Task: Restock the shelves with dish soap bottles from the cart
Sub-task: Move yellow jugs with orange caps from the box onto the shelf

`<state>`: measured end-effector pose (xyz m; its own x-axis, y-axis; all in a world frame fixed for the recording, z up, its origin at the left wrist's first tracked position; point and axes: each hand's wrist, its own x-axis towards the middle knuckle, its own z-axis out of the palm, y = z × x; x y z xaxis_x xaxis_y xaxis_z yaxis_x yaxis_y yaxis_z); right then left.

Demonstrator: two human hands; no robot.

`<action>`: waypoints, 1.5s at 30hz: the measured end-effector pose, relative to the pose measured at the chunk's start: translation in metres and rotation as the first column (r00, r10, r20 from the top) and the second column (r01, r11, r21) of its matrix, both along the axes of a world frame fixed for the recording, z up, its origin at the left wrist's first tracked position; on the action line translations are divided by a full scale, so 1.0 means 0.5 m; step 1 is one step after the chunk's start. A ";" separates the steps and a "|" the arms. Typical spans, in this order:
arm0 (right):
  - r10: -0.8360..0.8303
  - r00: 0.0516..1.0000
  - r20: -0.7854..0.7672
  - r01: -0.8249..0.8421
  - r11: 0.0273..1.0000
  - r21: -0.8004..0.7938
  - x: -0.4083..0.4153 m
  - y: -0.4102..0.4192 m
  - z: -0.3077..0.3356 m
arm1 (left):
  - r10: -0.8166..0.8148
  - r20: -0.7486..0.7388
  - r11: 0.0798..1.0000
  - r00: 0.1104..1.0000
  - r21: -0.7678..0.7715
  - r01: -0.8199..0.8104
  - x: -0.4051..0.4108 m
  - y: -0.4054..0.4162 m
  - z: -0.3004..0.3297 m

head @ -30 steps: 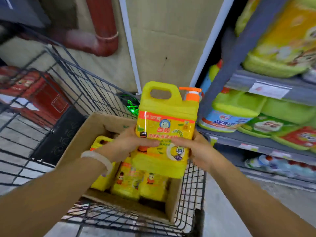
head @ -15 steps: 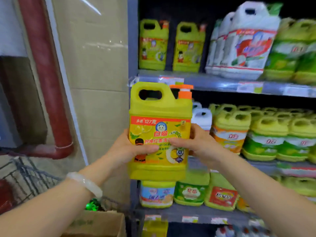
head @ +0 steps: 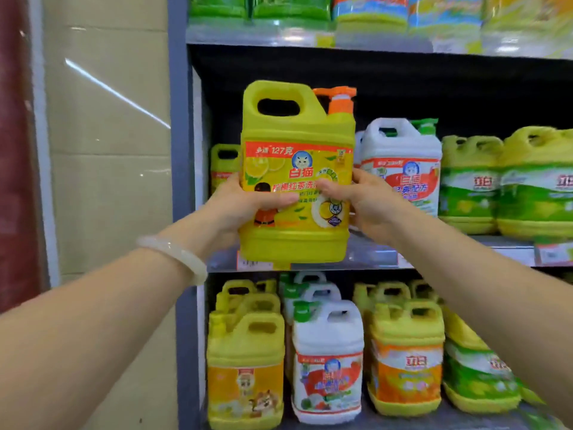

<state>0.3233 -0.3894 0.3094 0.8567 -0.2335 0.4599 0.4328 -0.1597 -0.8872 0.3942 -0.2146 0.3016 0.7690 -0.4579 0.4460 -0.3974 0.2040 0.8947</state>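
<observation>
A yellow dish soap bottle [head: 297, 135] with an orange pump and a carry handle is held upright in front of the middle shelf [head: 372, 257]. My left hand [head: 242, 206] grips its left side, and my right hand [head: 362, 203] grips its right side. The bottle's base hangs at the level of the shelf's front edge, at the shelf's left end. Behind it on that shelf stands another yellow bottle [head: 221, 164], mostly hidden. The cart is out of view.
A white bottle [head: 403, 169] and green-yellow bottles [head: 502, 181] stand to the right on the middle shelf. The lower shelf holds several yellow and white bottles [head: 328, 361]. A grey shelf upright [head: 179, 150] and a beige wall [head: 108, 150] are at the left.
The bottle was lifted out of the box in the cart and raised with both hands to the middle shelf. My view swung up from the cart to the shelves.
</observation>
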 end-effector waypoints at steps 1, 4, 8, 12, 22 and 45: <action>-0.006 1.000 0.010 0.006 1.000 0.005 0.030 -0.012 0.016 | 0.005 0.009 1.000 1.000 -0.003 -0.005 0.027 -0.013 0.017; -0.006 1.000 0.010 0.006 1.000 0.007 0.124 -0.048 0.043 | 0.047 -0.003 0.999 0.999 0.003 -0.047 0.116 -0.052 0.044; -0.014 1.000 -0.023 0.014 1.000 0.013 0.236 -0.103 0.032 | 0.055 0.004 0.995 0.999 0.077 -0.055 0.228 -0.106 0.039; 0.001 0.998 -0.062 0.002 0.998 0.061 0.310 -0.151 0.014 | 0.099 -0.004 0.989 0.995 0.111 -0.098 0.307 -0.157 0.023; -0.152 0.962 -0.227 0.129 0.985 -0.114 0.398 -0.209 0.020 | 0.318 0.073 0.904 0.945 0.278 -0.325 0.401 -0.247 0.020; -0.455 0.883 -0.117 0.385 0.843 -0.375 0.490 -0.246 -0.007 | 0.211 -0.027 0.949 0.977 0.246 -0.198 0.479 -0.301 0.001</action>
